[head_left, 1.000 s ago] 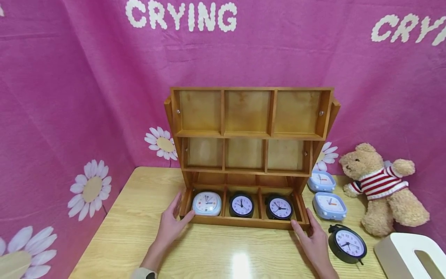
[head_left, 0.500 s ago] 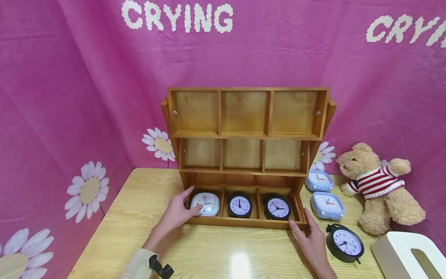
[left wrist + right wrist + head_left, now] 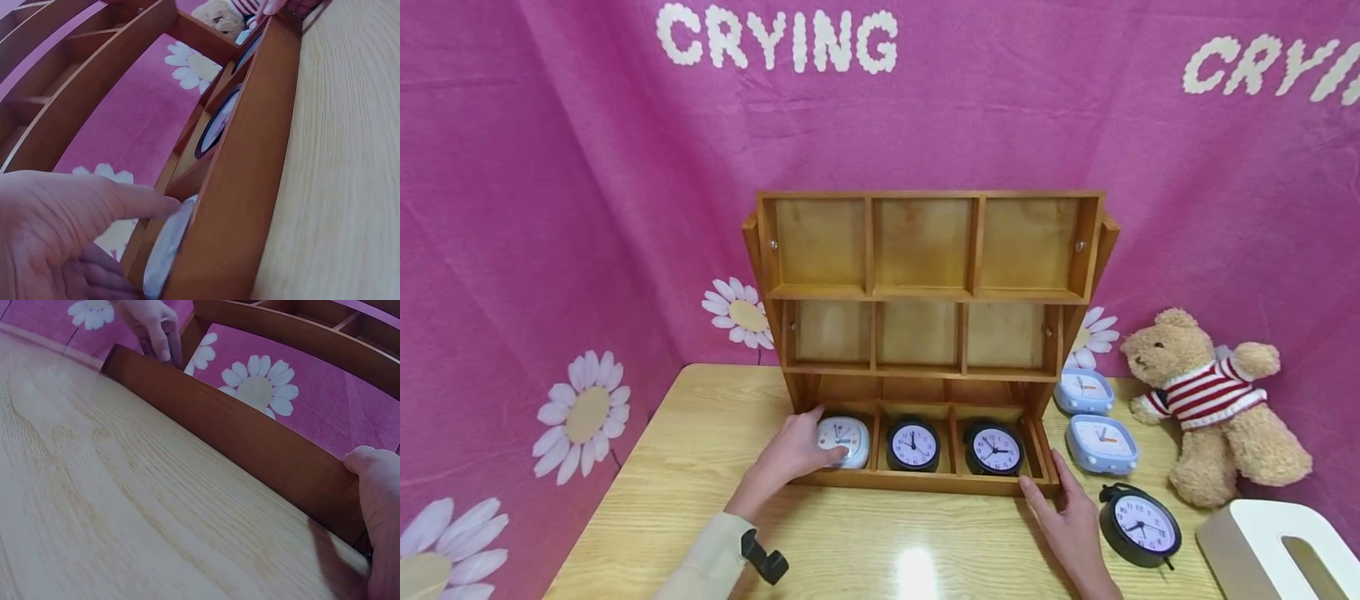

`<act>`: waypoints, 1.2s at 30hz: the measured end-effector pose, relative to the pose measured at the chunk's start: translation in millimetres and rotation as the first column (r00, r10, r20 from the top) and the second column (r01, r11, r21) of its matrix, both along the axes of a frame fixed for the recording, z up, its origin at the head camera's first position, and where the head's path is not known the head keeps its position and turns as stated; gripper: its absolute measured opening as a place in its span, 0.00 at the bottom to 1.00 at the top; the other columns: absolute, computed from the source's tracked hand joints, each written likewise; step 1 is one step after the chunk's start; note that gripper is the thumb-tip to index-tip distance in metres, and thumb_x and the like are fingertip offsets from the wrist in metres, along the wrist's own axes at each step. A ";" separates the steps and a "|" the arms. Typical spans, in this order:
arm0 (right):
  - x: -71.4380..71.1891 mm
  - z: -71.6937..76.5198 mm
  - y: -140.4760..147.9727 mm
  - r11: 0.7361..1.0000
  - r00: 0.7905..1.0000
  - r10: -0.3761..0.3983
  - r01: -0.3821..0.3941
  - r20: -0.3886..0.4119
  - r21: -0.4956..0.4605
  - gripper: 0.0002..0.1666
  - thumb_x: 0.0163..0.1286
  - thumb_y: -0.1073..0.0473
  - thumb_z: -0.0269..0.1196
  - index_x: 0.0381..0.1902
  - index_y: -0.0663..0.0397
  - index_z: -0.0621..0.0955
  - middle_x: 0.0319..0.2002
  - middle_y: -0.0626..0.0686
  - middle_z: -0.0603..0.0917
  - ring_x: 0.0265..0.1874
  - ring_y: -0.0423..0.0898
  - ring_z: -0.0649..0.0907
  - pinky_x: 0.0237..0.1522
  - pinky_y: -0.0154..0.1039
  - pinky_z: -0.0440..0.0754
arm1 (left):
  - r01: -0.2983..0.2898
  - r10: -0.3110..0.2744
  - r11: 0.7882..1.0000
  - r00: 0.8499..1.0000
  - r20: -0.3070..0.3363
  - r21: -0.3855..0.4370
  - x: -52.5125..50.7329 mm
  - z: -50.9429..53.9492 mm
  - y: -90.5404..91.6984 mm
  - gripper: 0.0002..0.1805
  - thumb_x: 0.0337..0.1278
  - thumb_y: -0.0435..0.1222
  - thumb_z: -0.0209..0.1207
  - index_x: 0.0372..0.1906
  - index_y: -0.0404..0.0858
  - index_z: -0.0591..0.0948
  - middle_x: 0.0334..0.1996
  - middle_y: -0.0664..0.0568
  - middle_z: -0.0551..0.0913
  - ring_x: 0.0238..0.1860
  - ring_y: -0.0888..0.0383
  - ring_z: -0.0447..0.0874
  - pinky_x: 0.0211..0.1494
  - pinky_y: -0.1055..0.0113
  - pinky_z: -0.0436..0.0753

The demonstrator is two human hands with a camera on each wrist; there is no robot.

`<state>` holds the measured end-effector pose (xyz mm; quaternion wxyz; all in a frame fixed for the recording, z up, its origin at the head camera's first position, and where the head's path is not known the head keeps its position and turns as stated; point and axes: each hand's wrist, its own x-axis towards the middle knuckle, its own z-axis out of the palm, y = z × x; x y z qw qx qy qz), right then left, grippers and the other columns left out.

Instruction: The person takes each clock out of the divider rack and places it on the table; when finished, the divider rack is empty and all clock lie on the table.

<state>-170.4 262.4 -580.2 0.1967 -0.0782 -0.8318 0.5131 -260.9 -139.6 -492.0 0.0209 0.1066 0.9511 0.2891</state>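
Observation:
A wooden rack has two upper rows of compartments and a bottom tray holding three clocks. In the tray's left compartment, the left hand grips a pale blue clock, thumb over its face and fingers at its left side. The left wrist view shows the left thumb against this clock. One round black clock sits in the middle compartment, another in the right one. The right hand holds the tray's front right corner, thumb on the front edge, fingers along the side.
Right of the rack lie two blue clocks and a black alarm clock. Beyond them are a teddy bear in a striped sweater and a white box with a slot. A pink curtain hangs behind the table.
The left hand has moved from the tray's left end in over the pale blue clock and taken hold of it. The right hand keeps its place on the corner. The view has shifted slightly.

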 end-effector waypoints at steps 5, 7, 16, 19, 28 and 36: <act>0.4 -1.3 0.3 1.000 1.000 -0.012 0.012 -0.003 0.019 0.43 0.71 0.55 0.72 0.77 0.64 0.68 0.69 0.72 0.74 0.65 0.62 0.77 0.52 0.11 0.66 | -0.020 0.028 0.996 0.996 0.088 -0.090 -2.1 7.6 12.6 0.43 0.45 0.50 0.81 0.60 0.26 0.78 0.44 0.39 0.85 0.41 0.48 0.83 0.50 0.50 0.88; 0.7 -1.0 -0.2 1.000 1.000 -0.011 0.011 -0.001 0.023 0.43 0.71 0.55 0.72 0.77 0.64 0.68 0.69 0.71 0.74 0.65 0.61 0.77 0.52 0.10 0.66 | -0.028 0.041 0.992 0.993 0.107 -0.119 -2.3 9.7 16.8 0.40 0.43 0.51 0.82 0.54 0.28 0.79 0.39 0.43 0.83 0.38 0.49 0.81 0.46 0.52 0.87; 2.5 0.0 -1.7 1.000 1.000 0.006 -0.006 0.008 0.027 0.43 0.72 0.54 0.71 0.78 0.63 0.67 0.71 0.70 0.73 0.65 0.61 0.76 0.52 0.10 0.66 | -0.049 0.070 0.979 0.993 0.099 -0.199 -1.4 8.2 28.5 0.41 0.36 0.54 0.83 0.49 0.30 0.80 0.37 0.44 0.81 0.38 0.49 0.80 0.46 0.53 0.86; 1.5 0.4 -1.1 1.000 1.000 0.002 -0.002 0.000 0.029 0.43 0.71 0.54 0.71 0.78 0.63 0.67 0.70 0.70 0.74 0.65 0.61 0.77 0.51 0.10 0.67 | -0.056 0.076 0.980 0.993 0.093 -0.193 -2.5 7.9 29.1 0.40 0.36 0.54 0.83 0.48 0.30 0.80 0.36 0.45 0.81 0.37 0.49 0.80 0.45 0.53 0.86; 2.0 -0.7 -0.3 0.998 0.999 -0.028 0.029 -0.018 0.059 0.42 0.70 0.56 0.73 0.76 0.63 0.70 0.68 0.69 0.77 0.62 0.56 0.79 0.51 0.10 0.68 | -0.067 0.083 0.989 0.990 0.118 -0.132 -4.7 2.8 30.5 0.42 0.35 0.51 0.83 0.52 0.30 0.77 0.39 0.44 0.80 0.39 0.49 0.79 0.47 0.52 0.87; 3.2 -0.9 -1.3 0.995 0.999 -0.050 0.051 -0.011 0.084 0.42 0.69 0.54 0.73 0.76 0.61 0.71 0.67 0.67 0.78 0.57 0.34 0.79 0.50 0.10 0.68 | -0.085 0.096 0.992 0.987 0.128 -0.092 -2.2 -1.5 31.9 0.51 0.37 0.51 0.83 0.62 0.26 0.73 0.48 0.36 0.80 0.47 0.43 0.80 0.55 0.46 0.86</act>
